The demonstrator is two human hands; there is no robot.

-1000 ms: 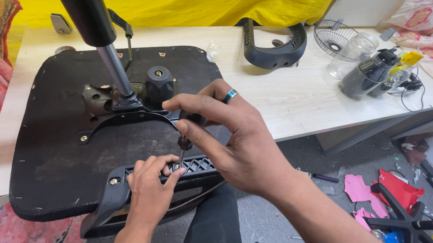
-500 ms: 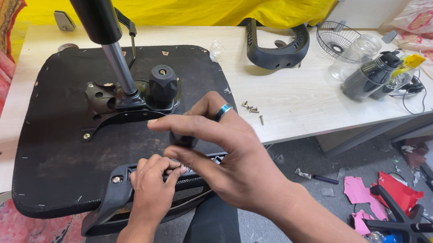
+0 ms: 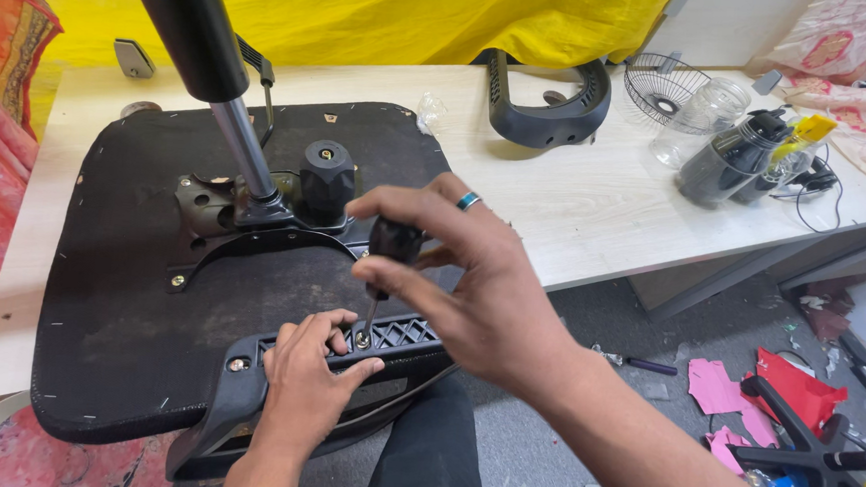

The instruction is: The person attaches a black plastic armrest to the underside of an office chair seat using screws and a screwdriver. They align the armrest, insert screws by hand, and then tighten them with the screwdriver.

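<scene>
An upturned black office chair seat (image 3: 120,285) lies on a pale wooden table (image 3: 595,213), its gas cylinder (image 3: 190,33) sticking up toward me. My right hand (image 3: 471,276) grips the black handle of a screwdriver (image 3: 391,243), whose tip stands in a screw on the black plastic armrest bracket (image 3: 387,336) at the seat's near edge. My left hand (image 3: 310,376) rests on that bracket, fingers pinched beside the screw. A black round knob (image 3: 327,179) sits by the metal mechanism plate under the cylinder.
A loose black armrest (image 3: 552,105) lies on the table behind. A wire fan guard (image 3: 663,87), a clear jar (image 3: 706,115) and dark bottles (image 3: 729,161) stand at the right. Pink and red scraps and a chair base (image 3: 811,447) lie on the grey floor.
My right hand has brought the screwdriver upright and set its tip into the bracket screw. The left hand stays on the bracket.
</scene>
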